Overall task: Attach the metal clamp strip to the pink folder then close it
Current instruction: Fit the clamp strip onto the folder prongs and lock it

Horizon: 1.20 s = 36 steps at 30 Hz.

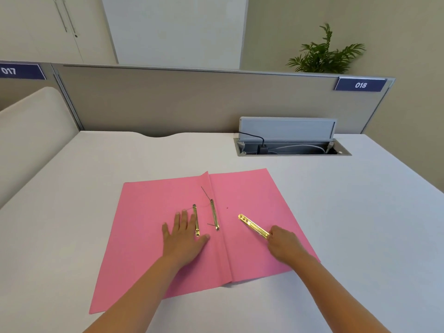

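Note:
The pink folder (252, 195) lies open and flat on the white desk. Two thin metal fastener pieces rest near its centre fold: one (214, 214) on the fold with thin prongs sticking out, another (196, 219) just left of it. My left hand (183, 236) presses flat on the left flap, fingers spread, touching the left piece. My right hand (284, 241) pinches the near end of a gold metal clamp strip (253, 225), which points up and left over the right flap.
The white desk (348, 224) extends around the folder. An open cable box (288, 140) with a plug and cords sits at the back right. A grey partition (192, 99) closes the far edge, with a padded panel (33, 131) on the left.

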{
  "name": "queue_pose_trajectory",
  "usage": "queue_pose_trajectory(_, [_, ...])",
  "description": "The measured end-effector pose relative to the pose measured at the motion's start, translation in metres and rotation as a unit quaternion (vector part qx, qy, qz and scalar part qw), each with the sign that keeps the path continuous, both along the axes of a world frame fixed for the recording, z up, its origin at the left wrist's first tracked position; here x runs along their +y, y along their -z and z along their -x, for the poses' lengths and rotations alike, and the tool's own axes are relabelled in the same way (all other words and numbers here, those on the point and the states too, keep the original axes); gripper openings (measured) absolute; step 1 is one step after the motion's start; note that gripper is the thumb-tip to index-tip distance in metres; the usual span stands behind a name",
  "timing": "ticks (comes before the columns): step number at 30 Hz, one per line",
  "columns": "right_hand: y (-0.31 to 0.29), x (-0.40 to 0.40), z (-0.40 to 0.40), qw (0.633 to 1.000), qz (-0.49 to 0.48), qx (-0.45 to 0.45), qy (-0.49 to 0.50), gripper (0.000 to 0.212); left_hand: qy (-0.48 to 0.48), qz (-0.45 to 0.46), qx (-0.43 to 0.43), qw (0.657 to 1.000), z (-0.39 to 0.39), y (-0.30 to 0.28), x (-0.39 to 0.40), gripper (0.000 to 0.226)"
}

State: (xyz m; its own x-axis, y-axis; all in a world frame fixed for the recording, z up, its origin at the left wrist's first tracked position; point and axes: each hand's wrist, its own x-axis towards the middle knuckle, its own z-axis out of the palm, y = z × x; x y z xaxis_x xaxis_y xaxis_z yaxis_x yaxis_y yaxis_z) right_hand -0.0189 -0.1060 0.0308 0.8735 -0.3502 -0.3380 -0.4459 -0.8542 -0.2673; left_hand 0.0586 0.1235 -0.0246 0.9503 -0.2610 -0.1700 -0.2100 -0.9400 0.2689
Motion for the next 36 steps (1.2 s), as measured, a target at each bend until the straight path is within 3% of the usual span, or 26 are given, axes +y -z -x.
queue_pose_trajectory(5, [-0.003, -0.032, 0.028, 0.998, -0.006, 0.014, 0.055, 0.024, 0.029, 0.008, -0.002, 1.0, 0.032, 0.0, -0.035, 0.076])
queue_pose_trajectory(9, [-0.008, -0.052, 0.044, 0.983, -0.106, -0.046, 0.14, 0.015, 0.048, 0.0, 0.007, 0.999, 0.055, 0.002, -0.055, 0.077])
queue_pose_trajectory(15, [-0.014, -0.044, 0.05, 0.895, -0.368, -0.116, 0.222, 0.016, 0.076, -0.012, 0.028, 0.997, 0.087, 0.0, -0.078, 0.078])
queue_pose_trajectory(22, [-0.013, -0.028, 0.052, 0.824, -0.5, -0.124, 0.235, 0.016, 0.068, 0.002, 0.078, 0.995, 0.116, -0.007, -0.086, 0.083])
queue_pose_trajectory(26, [-0.014, -0.026, 0.054, 0.815, -0.521, -0.124, 0.219, 0.015, 0.015, 0.165, 0.024, 0.986, 0.099, -0.031, -0.091, 0.072])
queue_pose_trajectory(28, [-0.012, -0.024, 0.053, 0.82, -0.519, -0.12, 0.208, 0.014, -0.018, 0.308, 0.022, 0.951, 0.08, -0.041, -0.097, 0.059])
queue_pose_trajectory(30, [-0.01, -0.022, 0.052, 0.826, -0.515, -0.115, 0.2, 0.015, -0.051, 0.413, 0.073, 0.906, 0.063, -0.048, -0.106, 0.048])
queue_pose_trajectory(36, [-0.007, -0.018, 0.052, 0.845, -0.496, -0.095, 0.175, 0.011, -0.118, 0.528, 0.137, 0.829, 0.047, -0.043, -0.126, 0.02])
